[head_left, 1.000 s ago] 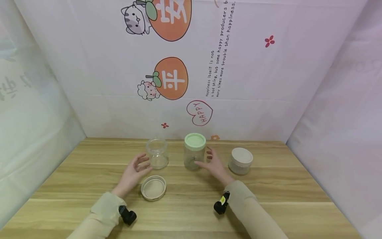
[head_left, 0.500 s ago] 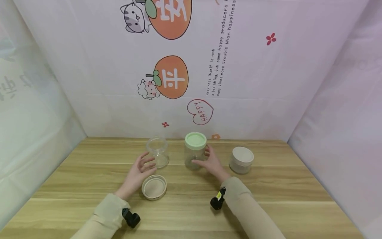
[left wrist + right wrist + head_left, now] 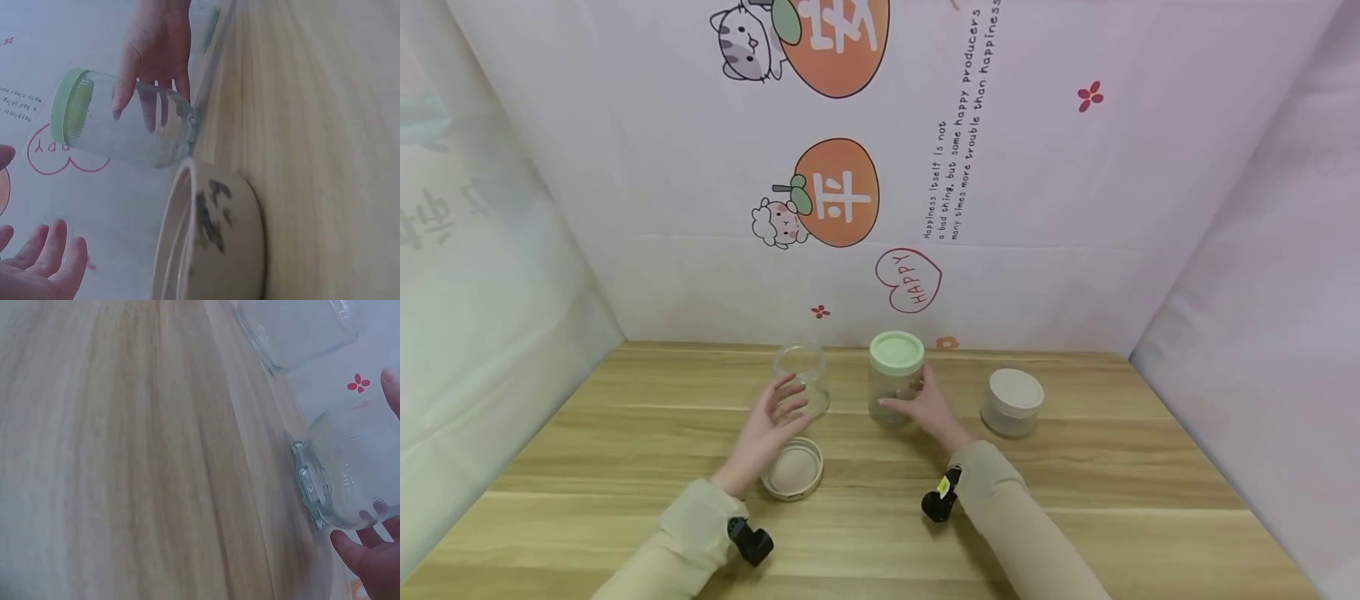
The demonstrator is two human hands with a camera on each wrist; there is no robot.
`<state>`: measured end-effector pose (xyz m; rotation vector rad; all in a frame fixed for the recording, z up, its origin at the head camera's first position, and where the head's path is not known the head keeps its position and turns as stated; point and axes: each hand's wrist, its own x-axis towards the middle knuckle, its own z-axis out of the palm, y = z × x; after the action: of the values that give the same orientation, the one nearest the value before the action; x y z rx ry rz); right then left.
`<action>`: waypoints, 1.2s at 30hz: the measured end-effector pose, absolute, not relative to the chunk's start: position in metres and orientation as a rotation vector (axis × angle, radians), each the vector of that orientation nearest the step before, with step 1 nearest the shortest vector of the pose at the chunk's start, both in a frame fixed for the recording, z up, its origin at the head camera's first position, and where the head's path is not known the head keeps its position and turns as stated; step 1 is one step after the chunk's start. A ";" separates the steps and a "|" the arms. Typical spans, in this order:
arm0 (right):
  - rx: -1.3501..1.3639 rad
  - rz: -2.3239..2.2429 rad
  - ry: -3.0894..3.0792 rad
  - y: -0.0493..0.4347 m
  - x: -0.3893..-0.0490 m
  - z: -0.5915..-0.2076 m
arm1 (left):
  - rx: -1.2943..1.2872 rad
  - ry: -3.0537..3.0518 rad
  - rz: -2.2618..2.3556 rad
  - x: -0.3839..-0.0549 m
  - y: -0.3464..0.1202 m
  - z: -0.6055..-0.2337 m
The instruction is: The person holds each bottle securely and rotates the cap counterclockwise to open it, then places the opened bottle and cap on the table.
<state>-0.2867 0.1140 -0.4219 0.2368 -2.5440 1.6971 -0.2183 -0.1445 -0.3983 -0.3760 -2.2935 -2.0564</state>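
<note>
A clear jar with a green lid [image 3: 893, 383] stands at the table's middle back. My right hand [image 3: 927, 406] holds it, thumb across the front and fingers on its right side; the left wrist view shows those fingers [image 3: 156, 94] lying against the jar [image 3: 131, 128]. An open glass jar [image 3: 802, 377] stands to its left. My left hand [image 3: 769, 429] hovers with spread fingers just in front of it, holding nothing. Right of that wrist, a beige lid [image 3: 795, 471] lies upside down on the table. The right wrist view shows both jars [image 3: 300, 328] [image 3: 353, 472].
A third jar with a beige lid [image 3: 1012, 402] stands to the right of my right hand. The wooden table [image 3: 1112, 500] is walled on three sides by printed white sheets. Small black cameras [image 3: 751, 542] sit on both wrists.
My right hand has closed in on the green-lidded jar and now holds it. My left hand has moved forward and right, up to the open jar.
</note>
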 end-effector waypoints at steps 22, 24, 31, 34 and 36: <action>0.258 1.797 -2.346 0.099 -0.283 -0.428 | -0.407 -2.201 -2.106 -0.221 -0.115 -0.389; 0.258 1.785 -2.332 0.098 -0.282 -0.429 | -0.399 -2.205 -2.102 -0.220 -0.114 -0.389; 0.298 1.763 -2.280 0.098 -0.279 -0.433 | -0.398 -2.207 -2.101 -0.218 -0.108 -0.387; 0.291 1.758 -2.293 0.098 -0.275 -0.434 | -0.401 -2.201 -2.120 -0.219 -0.105 -0.385; 0.291 1.746 -2.309 0.099 -0.273 -0.433 | -0.401 -2.199 -2.124 -0.219 -0.104 -0.384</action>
<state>-0.2730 0.0987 -0.4329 0.2908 -2.3086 1.7459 -0.2191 -0.1042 -0.3843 -0.4014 -2.1988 -2.1237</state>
